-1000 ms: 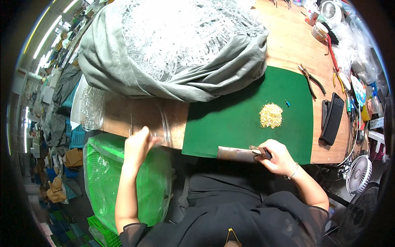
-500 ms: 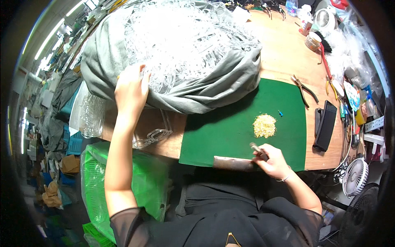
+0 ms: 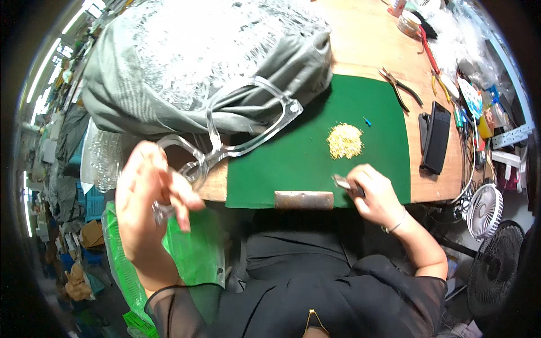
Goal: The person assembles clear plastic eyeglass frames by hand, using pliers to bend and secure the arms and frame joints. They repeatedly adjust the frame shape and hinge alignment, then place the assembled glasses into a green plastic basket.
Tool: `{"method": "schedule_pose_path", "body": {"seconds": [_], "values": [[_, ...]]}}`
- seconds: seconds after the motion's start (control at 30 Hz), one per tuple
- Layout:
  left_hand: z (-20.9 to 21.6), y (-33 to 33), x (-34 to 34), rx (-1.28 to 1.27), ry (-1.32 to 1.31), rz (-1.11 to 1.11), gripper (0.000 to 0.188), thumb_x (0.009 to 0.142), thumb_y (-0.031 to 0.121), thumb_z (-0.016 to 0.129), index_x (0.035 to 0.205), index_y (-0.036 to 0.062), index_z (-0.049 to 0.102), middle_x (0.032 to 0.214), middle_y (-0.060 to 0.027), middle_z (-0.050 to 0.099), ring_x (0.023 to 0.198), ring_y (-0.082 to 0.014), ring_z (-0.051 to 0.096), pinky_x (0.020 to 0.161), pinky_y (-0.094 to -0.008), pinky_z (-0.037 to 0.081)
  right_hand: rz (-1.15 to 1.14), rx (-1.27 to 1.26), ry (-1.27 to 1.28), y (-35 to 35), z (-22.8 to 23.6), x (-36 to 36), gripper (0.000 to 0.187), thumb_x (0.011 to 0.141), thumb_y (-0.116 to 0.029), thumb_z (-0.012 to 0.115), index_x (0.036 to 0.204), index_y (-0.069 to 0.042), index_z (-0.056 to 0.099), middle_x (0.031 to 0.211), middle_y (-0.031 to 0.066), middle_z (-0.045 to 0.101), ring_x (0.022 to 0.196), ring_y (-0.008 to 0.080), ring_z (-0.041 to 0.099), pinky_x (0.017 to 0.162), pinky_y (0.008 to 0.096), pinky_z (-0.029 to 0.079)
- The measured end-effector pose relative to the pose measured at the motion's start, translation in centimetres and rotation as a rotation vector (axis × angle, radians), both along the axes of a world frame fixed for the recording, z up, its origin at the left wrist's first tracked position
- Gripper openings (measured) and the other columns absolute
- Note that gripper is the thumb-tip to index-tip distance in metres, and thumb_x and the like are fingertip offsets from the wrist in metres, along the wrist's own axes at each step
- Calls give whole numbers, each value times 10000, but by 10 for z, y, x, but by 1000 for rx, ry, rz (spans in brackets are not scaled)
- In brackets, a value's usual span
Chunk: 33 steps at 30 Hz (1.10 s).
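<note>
Currently, one frame (image 3: 216,151) is finger-clamped in raised left hand (image 3: 145,200), one tool (image 3: 344,182) in right hand (image 3: 376,197) at near edge of worktop (image 3: 366,39).

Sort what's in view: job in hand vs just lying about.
Job in hand, likely:
clear plastic eyeglass frame, in left grip
metal-tipped hand tool, in right grip
heap of small gold-coloured pieces
green rectangular mat
brownish oblong block
grey cloth bundle of clear plastic pieces

Lying about, apparently:
black-handled metal pliers
black rectangular phone
white round fan
</note>
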<state>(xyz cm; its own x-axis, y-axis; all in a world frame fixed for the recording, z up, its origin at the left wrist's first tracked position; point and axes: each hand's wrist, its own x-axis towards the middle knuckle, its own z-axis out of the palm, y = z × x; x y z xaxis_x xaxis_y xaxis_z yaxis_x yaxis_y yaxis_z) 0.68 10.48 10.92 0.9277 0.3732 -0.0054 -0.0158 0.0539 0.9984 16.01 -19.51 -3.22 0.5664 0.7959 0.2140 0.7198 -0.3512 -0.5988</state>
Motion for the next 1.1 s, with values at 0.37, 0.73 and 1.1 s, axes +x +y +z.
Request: {"method": "schedule_pose_path", "body": {"seconds": [0.37, 0.73, 1.1], "values": [[-86, -84, -27, -352, -161, 149, 484, 873, 113, 645, 1276, -27, 417, 1094, -170, 587, 650, -157, 607, 688, -316, 515, -133, -210, -198, -13, -4, 5, 462, 666, -35, 635, 1115, -18, 531, 1060, 130, 539, 868, 311, 570, 746, 385, 467], [-110, -114, -18, -551, -177, -100, 648, 896, 32, 585, 1422, -33, 213, 1319, -270, 455, 882, -242, 662, 761, -288, 554, -258, -93, -64, 8, -43, 27, 168, 759, -95, 684, 849, -16, 565, 767, 145, 535, 697, 339, 545, 615, 394, 435], [-101, -124, 1, -611, 139, -180, 830, 771, -177, 612, 1448, -4, 165, 1406, -247, 350, 859, -165, 665, 787, -255, 547, -236, -136, 65, 17, -33, 29, 186, 781, -137, 670, 823, -6, 544, 758, 174, 537, 710, 365, 559, 634, 432, 448]]}}
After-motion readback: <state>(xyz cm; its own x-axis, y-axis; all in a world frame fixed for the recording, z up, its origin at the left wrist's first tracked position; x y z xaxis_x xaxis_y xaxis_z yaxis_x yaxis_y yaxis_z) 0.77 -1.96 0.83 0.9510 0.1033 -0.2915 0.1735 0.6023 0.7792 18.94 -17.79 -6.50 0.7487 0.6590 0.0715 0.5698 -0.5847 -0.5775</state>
